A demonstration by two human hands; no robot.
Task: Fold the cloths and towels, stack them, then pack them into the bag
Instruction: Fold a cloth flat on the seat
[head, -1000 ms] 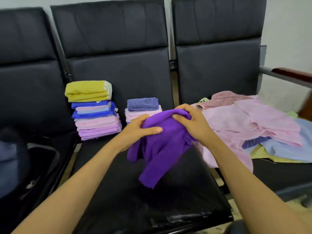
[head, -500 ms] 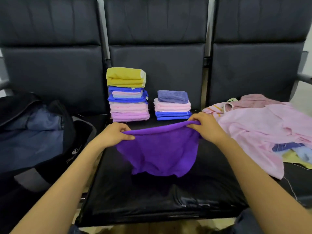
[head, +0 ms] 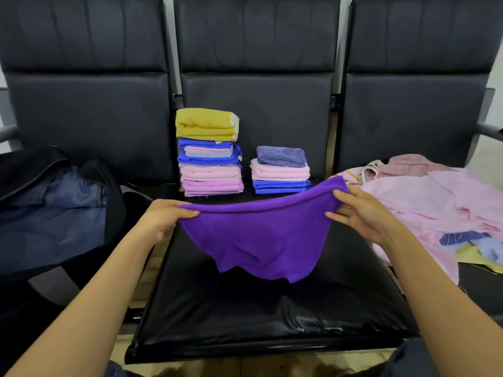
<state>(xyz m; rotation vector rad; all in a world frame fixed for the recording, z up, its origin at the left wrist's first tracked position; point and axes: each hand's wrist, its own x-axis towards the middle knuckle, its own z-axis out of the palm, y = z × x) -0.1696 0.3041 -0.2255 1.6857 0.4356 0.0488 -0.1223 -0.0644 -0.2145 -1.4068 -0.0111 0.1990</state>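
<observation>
Over the middle seat (head: 245,317) I hold the purple cloth (head: 258,240) stretched by its top edge, left hand (head: 163,221) pinching one corner, right hand (head: 362,213) the other, so it hangs open for, I judge, laying flat and folding. The seat's bare front half gives room; the cloth's lower hem may touch it, hard to tell. A tall stack (head: 209,159) and a short stack (head: 280,172) stand at the seat's back, the open bag (head: 54,208) to its left, the unfolded pile (head: 435,202) to its right.
</observation>
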